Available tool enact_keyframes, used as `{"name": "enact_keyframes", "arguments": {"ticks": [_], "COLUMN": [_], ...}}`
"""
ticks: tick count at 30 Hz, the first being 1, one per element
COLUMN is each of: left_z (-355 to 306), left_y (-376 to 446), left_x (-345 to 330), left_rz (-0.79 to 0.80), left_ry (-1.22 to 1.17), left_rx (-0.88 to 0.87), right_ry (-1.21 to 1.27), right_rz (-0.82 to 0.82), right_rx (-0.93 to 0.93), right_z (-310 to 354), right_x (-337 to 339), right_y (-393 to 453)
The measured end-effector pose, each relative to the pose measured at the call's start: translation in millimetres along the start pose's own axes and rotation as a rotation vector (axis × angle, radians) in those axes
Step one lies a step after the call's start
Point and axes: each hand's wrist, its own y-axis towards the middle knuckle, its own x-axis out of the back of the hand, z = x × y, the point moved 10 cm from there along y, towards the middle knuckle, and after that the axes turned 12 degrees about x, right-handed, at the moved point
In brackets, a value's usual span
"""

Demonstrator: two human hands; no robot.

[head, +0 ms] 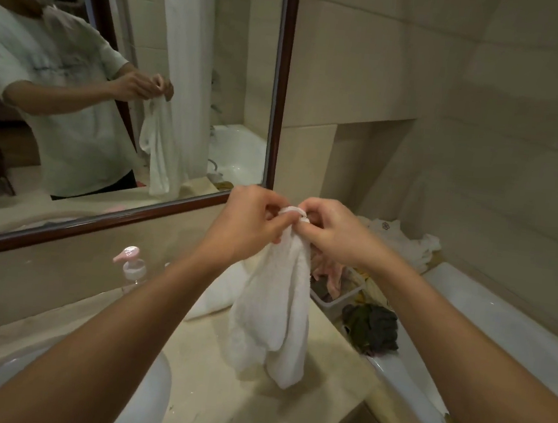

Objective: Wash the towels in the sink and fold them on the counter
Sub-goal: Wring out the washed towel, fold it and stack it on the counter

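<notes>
A white towel [274,310] hangs in the air above the beige counter [217,387]. My left hand [252,224] and my right hand [332,232] pinch its top edge side by side, close together. The cloth droops in loose folds, its lower end just above the counter top. Behind it lies another white towel [217,294] flat on the counter. The white sink [152,391] shows at the lower left, partly hidden by my left forearm.
A pink-topped pump bottle [132,266] stands by the wall under the mirror [128,92]. To the right a white basket [337,298] holds mixed clothes, dark clothes [372,328] lie on the bathtub rim [487,312], and a white cloth pile [402,239] sits behind.
</notes>
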Motion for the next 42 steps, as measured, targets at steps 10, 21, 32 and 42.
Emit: {"name": "enact_keyframes", "arguments": {"ticks": [10,21,32,42], "left_z": [16,209,226,51], "left_y": [24,-9,27,42], "left_x": [52,118,86,10], "left_rz": [-0.246,-0.66,-0.609,0.156], "left_ry": [0.705,-0.494,-0.555,-0.427], "left_rx": [-0.047,0.646,0.863,0.265], "right_ry": [0.115,-0.166,-0.291,-0.131], "right_rz": [0.038,-0.299,-0.055,0.18], "right_rx": [-0.025,-0.135,0.278,0.228], "right_z": [-15,-92,3,24], "right_x": [12,90,65,-11], "right_y": [5,-20,3,53]}}
